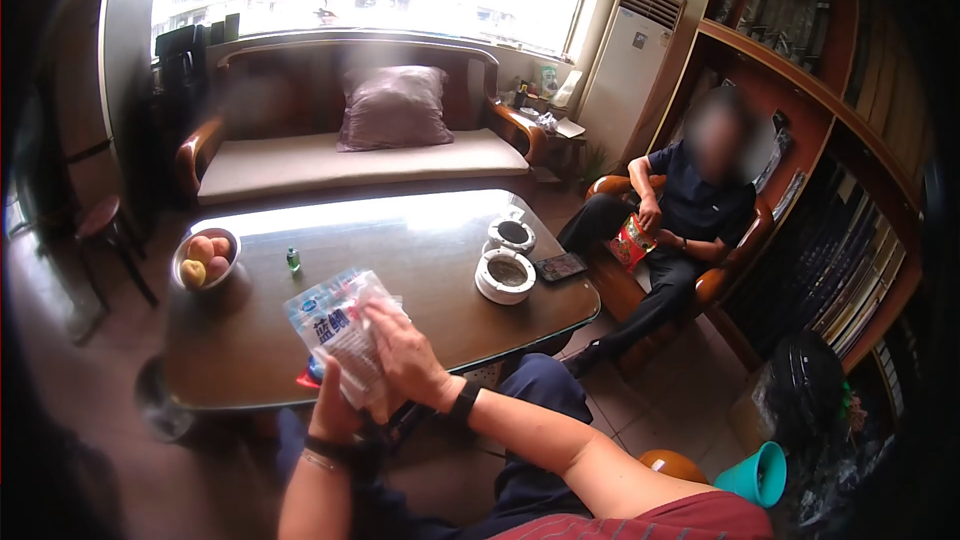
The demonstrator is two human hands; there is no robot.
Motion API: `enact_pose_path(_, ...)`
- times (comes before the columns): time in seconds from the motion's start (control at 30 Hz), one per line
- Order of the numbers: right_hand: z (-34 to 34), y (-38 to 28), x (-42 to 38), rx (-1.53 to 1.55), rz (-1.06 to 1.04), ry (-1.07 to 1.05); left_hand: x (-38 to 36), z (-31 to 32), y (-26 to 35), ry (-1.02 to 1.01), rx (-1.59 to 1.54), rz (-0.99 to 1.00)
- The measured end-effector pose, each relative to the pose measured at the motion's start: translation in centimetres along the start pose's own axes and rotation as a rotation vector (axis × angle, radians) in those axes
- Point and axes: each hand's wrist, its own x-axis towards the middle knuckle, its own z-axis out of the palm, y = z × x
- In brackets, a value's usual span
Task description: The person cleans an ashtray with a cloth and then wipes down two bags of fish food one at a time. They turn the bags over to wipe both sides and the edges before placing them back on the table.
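Observation:
A clear and blue plastic packet point(340, 325) with large printed characters is held up over the near edge of the glass-topped table point(430, 320). My left hand point(338, 405) grips its lower edge, the thumb pointing up along the front. My right hand point(405, 355) lies against the packet's right side, its fingers together and pressed on the plastic. A bit of red and blue shows at the packet's lower left. Beyond the packet, a small green bottle point(293, 259) stands on the table.
A bowl point(236, 265) of peaches stands at the table's left. A white lidded ashtray point(505, 276) and a dark phone point(560, 267) are at its right. Another person point(700, 200) sits in an armchair with a red packet point(632, 242). A sofa point(360, 162) stands behind the table.

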Motion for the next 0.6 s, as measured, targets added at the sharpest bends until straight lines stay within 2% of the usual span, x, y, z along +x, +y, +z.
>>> enact_pose_path(0.07,-0.6,-3.9,-1.0,0.076,-0.099,-0.165,-0.2,0.9,0.1,0.011,-0.015,-0.023)
enact_pose_path(0.13,0.6,-3.5,-1.1,0.037,-0.31,-0.196,-0.4,1.9,0.2,0.127,0.01,0.019)
enact_pose_path(0.17,0.3,-2.9,-1.0,0.025,-0.293,-0.259,-0.2,1.3,0.2,-0.016,-0.097,0.024)
enact_pose_path(0.2,-0.6,-3.0,-0.1,0.012,-0.278,-0.321,-0.2,1.2,0.3,-0.015,-0.094,0.021)
enact_pose_path(0.27,-0.3,-1.1,0.8,-0.036,-0.248,-0.227,-0.3,1.4,1.0,-0.021,-0.005,-0.083)
enact_pose_path(0.33,-0.5,1.0,1.0,-0.021,-0.116,-0.112,-0.2,2.6,1.1,0.018,0.033,-0.021)
enact_pose_path(0.43,-1.0,0.7,-0.6,0.066,-0.017,-0.109,0.1,2.7,1.1,0.055,0.06,0.082)
enact_pose_path(0.53,-0.8,-2.4,-3.1,0.105,-0.219,-0.235,0.1,2.1,1.5,0.015,-0.026,0.029)
enact_pose_path(0.6,-0.3,-2.9,-2.8,0.066,-0.235,-0.248,-0.1,2.2,1.6,-0.01,0.015,-0.005)
